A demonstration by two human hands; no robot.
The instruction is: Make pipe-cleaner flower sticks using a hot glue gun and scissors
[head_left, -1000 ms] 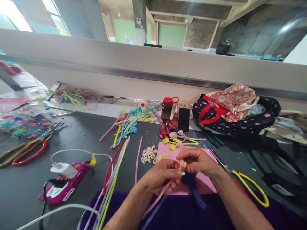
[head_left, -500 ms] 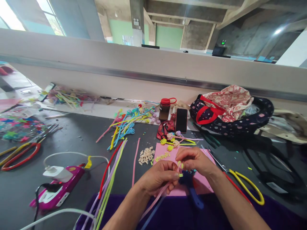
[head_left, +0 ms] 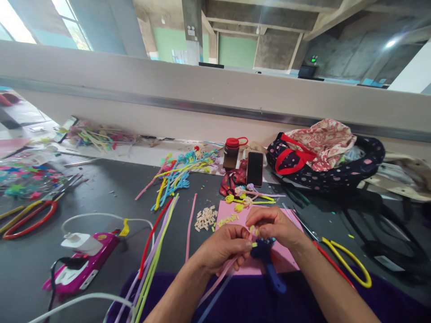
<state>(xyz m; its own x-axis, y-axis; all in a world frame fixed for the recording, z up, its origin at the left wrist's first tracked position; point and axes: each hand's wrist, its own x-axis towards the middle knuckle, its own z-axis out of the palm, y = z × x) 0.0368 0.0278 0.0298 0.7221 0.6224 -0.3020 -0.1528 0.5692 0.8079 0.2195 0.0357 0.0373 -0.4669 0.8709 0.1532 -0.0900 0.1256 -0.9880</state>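
My left hand (head_left: 224, 249) is closed round a pink pipe cleaner (head_left: 215, 283) that trails down toward me. My right hand (head_left: 272, 224) pinches small yellow-green pieces (head_left: 255, 232) at the top end of that stem, fingertips meeting those of the left hand. Both hands hover over a pink sheet (head_left: 286, 255) on the dark table. A blue glue gun (head_left: 267, 264) lies on the sheet just below my fingers. Small beige bits (head_left: 205, 218) and yellow bits (head_left: 228, 220) lie beside and on the sheet.
Long pipe cleaners (head_left: 153, 251) lie at left, next to a magenta device with a white charger (head_left: 82, 260). Yellow-handled scissors (head_left: 346, 262) lie at right, red-handled ones (head_left: 28, 220) far left. Behind stand a red-lidded bottle (head_left: 232, 152), a phone (head_left: 255, 168), a dotted bag (head_left: 326, 161) and finished pipe-cleaner flowers (head_left: 182, 172).
The view shifted slightly between the earliest frame and now. My hands stay together on the pink stem with only small finger movement.
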